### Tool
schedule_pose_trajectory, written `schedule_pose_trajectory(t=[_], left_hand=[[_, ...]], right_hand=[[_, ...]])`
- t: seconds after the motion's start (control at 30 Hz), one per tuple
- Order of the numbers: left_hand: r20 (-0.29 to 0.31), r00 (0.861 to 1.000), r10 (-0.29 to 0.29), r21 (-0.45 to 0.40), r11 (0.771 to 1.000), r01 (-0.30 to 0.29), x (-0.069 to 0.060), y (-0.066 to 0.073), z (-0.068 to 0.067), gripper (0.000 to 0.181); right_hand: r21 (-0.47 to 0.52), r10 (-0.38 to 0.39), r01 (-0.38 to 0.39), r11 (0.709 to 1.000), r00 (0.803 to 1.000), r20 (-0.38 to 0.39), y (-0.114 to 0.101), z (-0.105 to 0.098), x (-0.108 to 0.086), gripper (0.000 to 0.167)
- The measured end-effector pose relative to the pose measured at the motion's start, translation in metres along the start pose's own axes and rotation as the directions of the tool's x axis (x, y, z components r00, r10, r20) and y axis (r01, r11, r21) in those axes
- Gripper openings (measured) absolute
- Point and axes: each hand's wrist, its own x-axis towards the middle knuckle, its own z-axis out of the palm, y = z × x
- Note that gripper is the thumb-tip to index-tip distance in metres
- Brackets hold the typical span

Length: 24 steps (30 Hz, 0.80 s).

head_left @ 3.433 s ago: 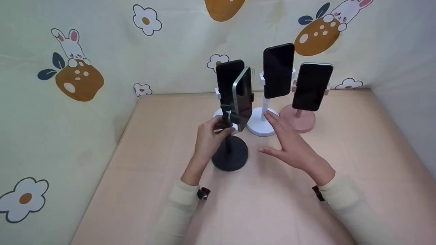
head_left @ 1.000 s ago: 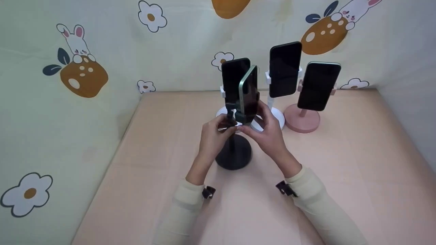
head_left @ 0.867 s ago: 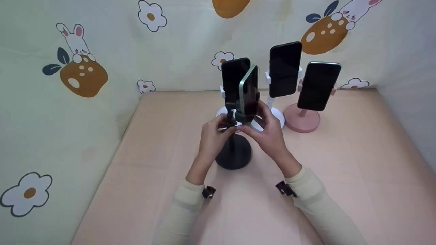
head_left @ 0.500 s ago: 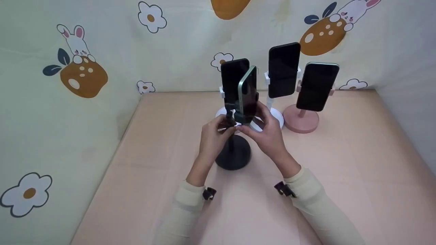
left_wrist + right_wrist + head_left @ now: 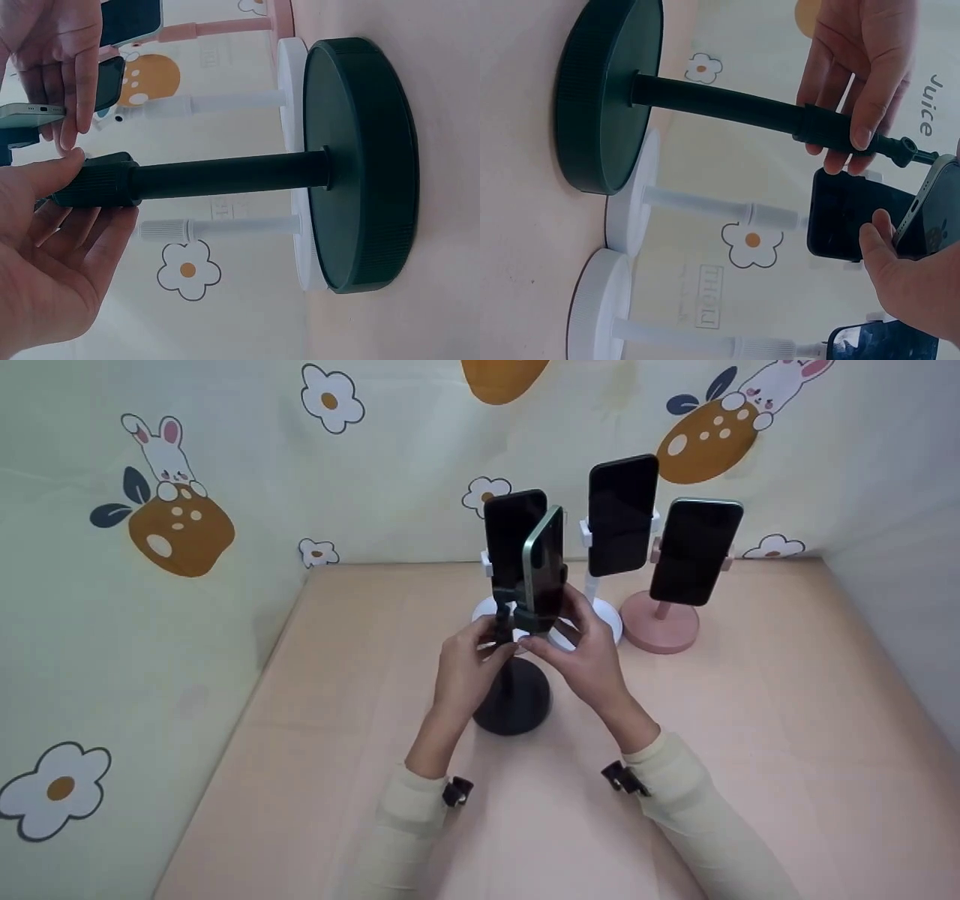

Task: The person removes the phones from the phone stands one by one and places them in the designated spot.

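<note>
A dark green-black phone stand [image 5: 514, 703] stands upright, a green-edged phone [image 5: 544, 574] clamped at its top and turned nearly side-on. My left hand [image 5: 463, 675] grips the stand just below the clamp; the left wrist view shows thumb and fingers round the ribbed collar [image 5: 97, 184]. My right hand [image 5: 589, 664] is at the phone's lower right side, thumb tip beside the left thumb. In the left wrist view the right hand's [image 5: 64, 49] fingers lie fairly straight against the phone's end [image 5: 30, 112]. Whether they press on it, I cannot tell.
Behind the dark stand are two white stands, one with a phone [image 5: 514, 529] partly hidden, the other with a taller-set phone [image 5: 622, 517]. A pink stand [image 5: 660, 624] with a phone [image 5: 696, 551] is at the right. A patterned wall sheet [image 5: 397, 487] rises behind the table.
Since the earliest frame my right hand has moved left, from beside the white stand to the green-edged phone. My left hand keeps its grip. Over the last second little differs apart from slight view shift.
</note>
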Motion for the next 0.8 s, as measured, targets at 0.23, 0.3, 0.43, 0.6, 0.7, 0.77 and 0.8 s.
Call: schedule_pose_trajectory(t=[0.23, 0.3, 0.43, 0.6, 0.7, 0.77, 0.8], left_hand=[[-0.004, 1.000, -0.022, -0.011, 1.000, 0.022, -0.003, 0.002, -0.005, 0.031], [-0.006, 1.000, -0.018, -0.012, 1.000, 0.018, -0.004, 0.003, -0.007, 0.031], [-0.012, 1.000, -0.019, -0.028, 0.999, 0.019, -0.005, 0.003, -0.009, 0.032], [-0.029, 0.999, -0.029, -0.057, 0.998, 0.028, -0.005, 0.003, -0.012, 0.032], [-0.041, 0.999, -0.025, -0.078, 0.997, 0.022, -0.006, 0.003, -0.014, 0.031], [-0.048, 0.999, -0.018, -0.093, 0.996, 0.014, -0.007, 0.005, -0.017, 0.031], [-0.052, 0.999, -0.012, -0.099, 0.995, 0.007, -0.008, 0.005, -0.018, 0.031]], right_hand=[[0.001, 0.004, -0.004, 1.000, 1.000, 0.000, 0.000, 0.000, 0.000, 0.078], [0.004, 0.005, -0.005, 1.000, 1.000, 0.002, 0.000, 0.000, 0.000, 0.078], [0.011, 0.005, -0.005, 1.000, 1.000, 0.004, 0.000, 0.000, 0.001, 0.077], [0.007, 0.001, -0.001, 1.000, 1.000, 0.003, -0.001, 0.000, 0.000, 0.077], [0.002, 0.005, -0.005, 1.000, 1.000, 0.003, -0.002, 0.000, -0.001, 0.079], [-0.003, 0.009, -0.009, 1.000, 1.000, 0.002, -0.003, 0.001, -0.001, 0.079], [-0.005, 0.010, -0.010, 1.000, 1.000, 0.001, -0.003, 0.001, -0.001, 0.080]])
